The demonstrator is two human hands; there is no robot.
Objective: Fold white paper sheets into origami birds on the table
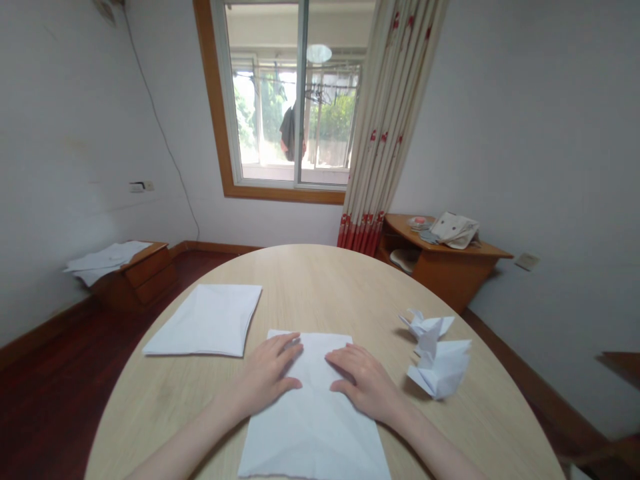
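Round tabletop (325,287), seemingly plain paper sheet (313,430), left hand (267,370) and right hand (367,383) atop, thumbs (291,385) spread from fingers (346,361)

walls (530,133): pale | floor (30,413): dark red | window (265,150): sliding, brown wooden trim (290,194), daylight behind (greenery (335,110) shows through) | curtain (387,107): cream with red pattern, hanging right of window | right: brown wooden shelf unit (455,270) | left: low drawer cabinet (147,273), near wall | round table (320,283): pale wood grain
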